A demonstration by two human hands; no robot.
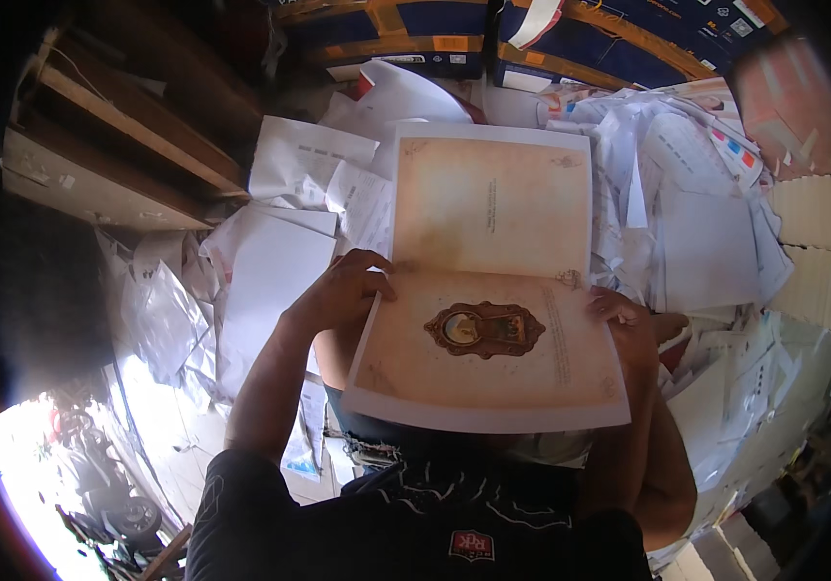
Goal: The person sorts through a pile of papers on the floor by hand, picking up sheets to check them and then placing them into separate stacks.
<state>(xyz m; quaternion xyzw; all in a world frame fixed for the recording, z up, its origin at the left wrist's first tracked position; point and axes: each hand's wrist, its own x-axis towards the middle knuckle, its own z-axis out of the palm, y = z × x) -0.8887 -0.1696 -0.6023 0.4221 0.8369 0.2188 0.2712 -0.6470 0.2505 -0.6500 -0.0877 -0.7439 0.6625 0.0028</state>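
Note:
A large printed sheet (488, 203) with a tan, aged-paper look lies in front of me, bent across its middle. Its upper half rests over the papers beyond, while the lower half tilts toward my lap and shows an ornate brown frame picture. My left hand (353, 283) grips the sheet's left edge near the bend, fingers curled on it. At the right edge, a little lower, my right hand (626, 324) pinches the sheet, its thumb partly hidden behind the paper. White margins run around the print.
Loose white papers (285, 257) are heaped on the left, and more papers with clear plastic (662, 174) on the right. Blue boxes with brown tape (415, 29) stand at the back. Wooden shelving (125, 126) is at the left; stacked cream paper blocks (817, 213) are at the far right.

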